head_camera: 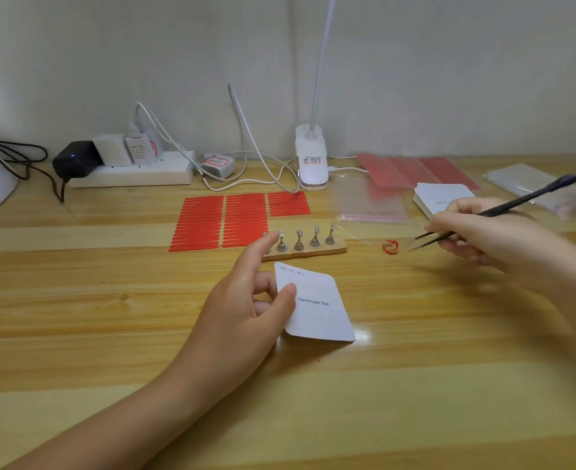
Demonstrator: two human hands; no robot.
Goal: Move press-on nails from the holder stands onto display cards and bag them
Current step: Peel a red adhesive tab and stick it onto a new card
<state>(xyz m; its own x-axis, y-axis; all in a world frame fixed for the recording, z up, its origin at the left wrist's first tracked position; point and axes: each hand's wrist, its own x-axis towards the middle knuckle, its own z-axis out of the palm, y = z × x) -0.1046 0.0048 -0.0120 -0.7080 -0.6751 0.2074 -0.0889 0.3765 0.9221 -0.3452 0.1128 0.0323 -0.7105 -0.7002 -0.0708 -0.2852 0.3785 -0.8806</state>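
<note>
Centre frame, left hand [242,310] pinches rounded white paper card [317,303] on glossy wood table [415,368] | right hand [476,232], mid-right, grips slim black tweezers [496,212] | metal nail stands [305,239] on wooden strip just above card

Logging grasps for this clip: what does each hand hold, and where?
Left hand pinches the display card at its left edge; right hand grips the tweezers mid-shaft.

White display card [317,305], held at its left edge by the left hand [242,310]: centre print "Handmade Nail"; at its 11 o'clock corner, size boxes apparently "XS", "S", "M". Card stack [440,198], at 2 o'clock: print illegible. Lamp clip [312,161] and charger [218,163] labels, at 12 o'clock: unreadable.
</note>
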